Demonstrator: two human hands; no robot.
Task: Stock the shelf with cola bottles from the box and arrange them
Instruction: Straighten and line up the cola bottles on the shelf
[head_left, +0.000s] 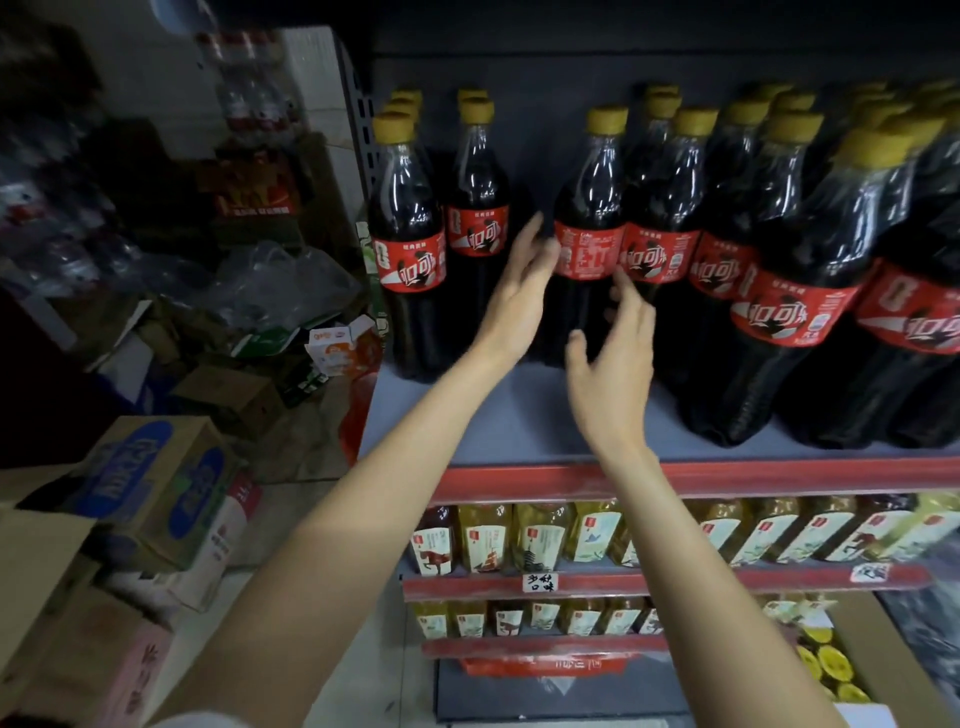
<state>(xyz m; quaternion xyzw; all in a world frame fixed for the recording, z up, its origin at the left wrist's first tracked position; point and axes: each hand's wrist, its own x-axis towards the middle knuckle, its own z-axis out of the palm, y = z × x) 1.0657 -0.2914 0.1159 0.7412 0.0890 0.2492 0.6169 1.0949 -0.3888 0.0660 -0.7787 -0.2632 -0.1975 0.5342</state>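
Cola bottle (587, 234) upright on the grey shelf (519, 415), long axis vertical, yellow cap up, set back from the shelf's front edge and left of its middle; red label turned so small white print faces out, too blurred to read; neighbouring cola bottles (660, 228) to its right showing large white Chinese characters on red, standing in rows running toward the shelf's right end and nearer the front edge there; two more cola rows (410, 234) near the shelf's left edge, with a bare gap between them and the handled bottle. Left hand (519, 291) open, fingers stretched, fingertips touching or just beside the label's left side; cannot tell which. Right hand (613, 364) open too, fingers loosely curved, just in front of the bottle's lower right, gripping nothing; bottle between the two hands. Below the red shelf rim (727, 475), yellow tea bottles (540, 535) with pale picture labels; small handwritten white tag (540, 583) on the lower rim, not legible. Far left, on the floor, stacked cardboard boxes (156, 483) with blue printing.
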